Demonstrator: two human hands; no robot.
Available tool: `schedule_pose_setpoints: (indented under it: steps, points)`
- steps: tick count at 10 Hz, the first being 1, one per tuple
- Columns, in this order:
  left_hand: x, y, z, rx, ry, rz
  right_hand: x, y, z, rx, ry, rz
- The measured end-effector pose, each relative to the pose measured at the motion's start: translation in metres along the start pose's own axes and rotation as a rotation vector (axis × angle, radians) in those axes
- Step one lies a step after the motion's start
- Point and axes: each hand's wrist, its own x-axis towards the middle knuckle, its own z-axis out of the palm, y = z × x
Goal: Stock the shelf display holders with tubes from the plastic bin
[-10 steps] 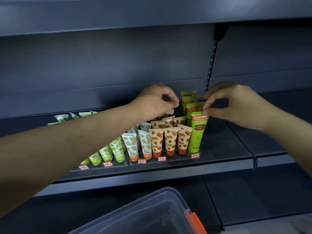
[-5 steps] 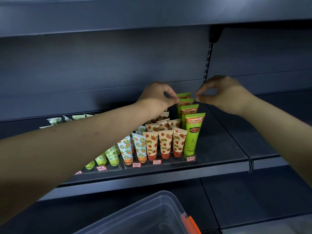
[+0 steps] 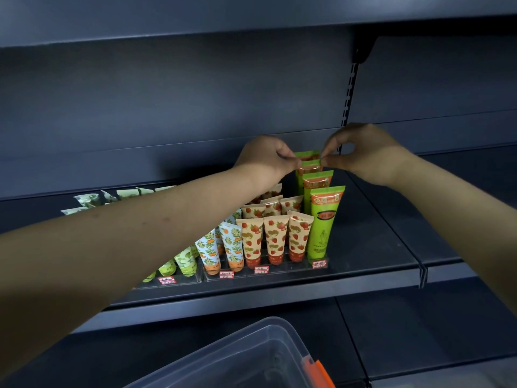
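Left hand (image 3: 267, 161) and right hand (image 3: 369, 155) both pinch the top edge of a green tube (image 3: 310, 164), one corner each. It stands upright near the back of the display holder's (image 3: 293, 269) green row.

Out of sight around the front green tube

Behind the front green tube (image 3: 324, 222), the third green tube (image 3: 309, 164) shows only its top strip, with its corners pinched under the left hand (image 3: 265, 158) and right hand (image 3: 366, 152); to its left, the left forearm (image 3: 126, 233) covers most of the pale green tubes (image 3: 89, 199); below it, the price labels (image 3: 319, 264) are unreadable (too small); further below, the plastic bin (image 3: 251, 357) is cut off by the bottom edge.
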Motion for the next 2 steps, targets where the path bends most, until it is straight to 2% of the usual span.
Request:
schedule_pose_setpoints:
  steps: [2]
  points:
    - [-0.0062,-0.0004,-0.0052,-0.103,0.009,-0.026,-0.0068,-0.0036,-0.0032,0.114,0.056,0.05]
